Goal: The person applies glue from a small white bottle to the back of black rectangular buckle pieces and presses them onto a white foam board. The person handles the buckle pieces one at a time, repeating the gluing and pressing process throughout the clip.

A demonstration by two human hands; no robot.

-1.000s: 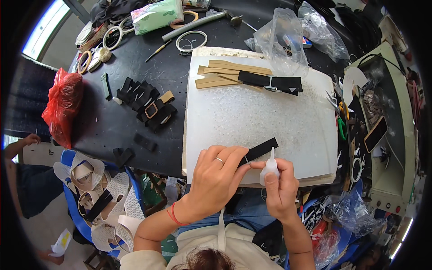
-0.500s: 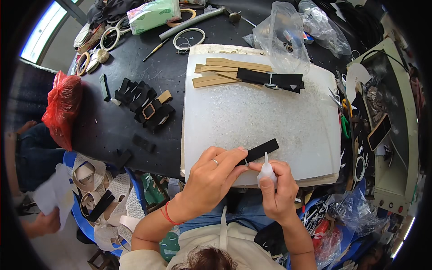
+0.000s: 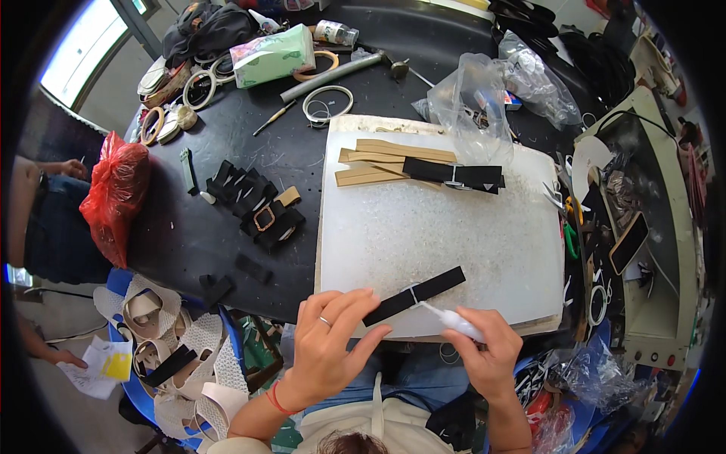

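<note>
A black strap [image 3: 441, 286] lies slantwise near the front of the white board [image 3: 484, 242], with a thin metal buckle [image 3: 414, 294] around its middle. My left hand [image 3: 330, 337] is at the strap's lower left end, thumb and fingers apart; whether a fingertip touches the strap is unclear. My right hand [image 3: 491, 352] is closed round a small white squeeze bottle [image 3: 463, 325]. The bottle is tilted, and its narrow nozzle points left, its tip at the strap beside the buckle.
Tan and black straps [image 3: 378, 170] lie across the board's far part. Black buckled straps [image 3: 261, 200] are heaped on the table to the left. A red plastic bag [image 3: 117, 189] stands at the left edge, near another person's hand [image 3: 66, 357] holding paper. Scissors [image 3: 572, 204] lie to the right.
My left hand has loosened from the strap and drawn left. The bottle, upright before, now leans with its nozzle at the buckle. The person at left has moved the paper.
</note>
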